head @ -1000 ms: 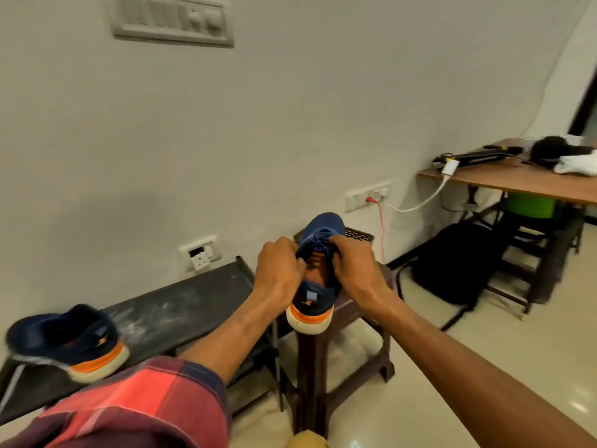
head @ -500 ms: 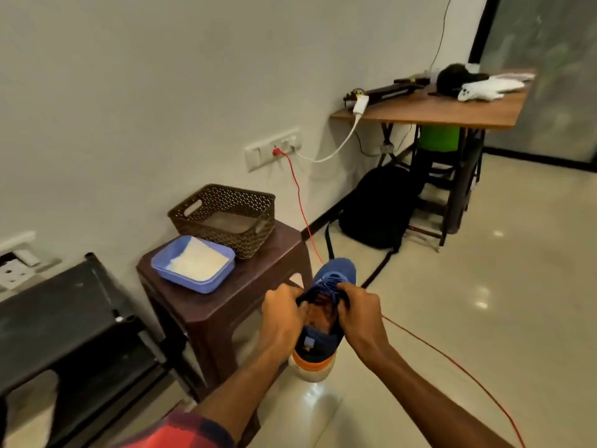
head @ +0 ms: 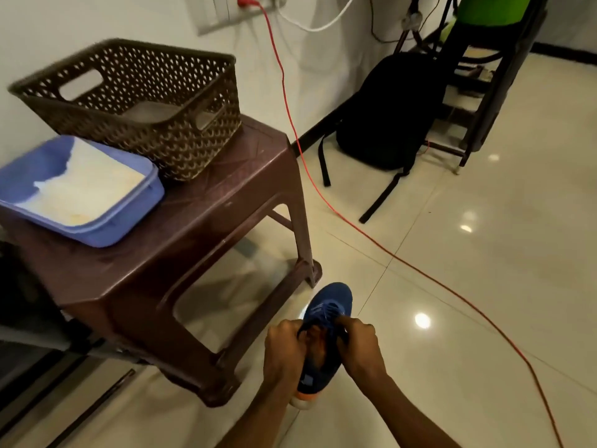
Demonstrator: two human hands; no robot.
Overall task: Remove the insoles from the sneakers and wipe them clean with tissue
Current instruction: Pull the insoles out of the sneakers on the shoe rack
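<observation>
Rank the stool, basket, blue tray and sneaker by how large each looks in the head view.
1. stool
2. basket
3. blue tray, close to the basket and cut off at the edge, so unsure
4. sneaker

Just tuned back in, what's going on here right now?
A person holds a blue sneaker in both hands above the floor, beside the brown stool. The left hand and right hand grip opposite sides of its opening, fingers curled over the collar, seemingly spreading it. No insole shows outside the sneaker. The tissue lies untouched in the blue tray on the stool, next to a brown basket.
</observation>
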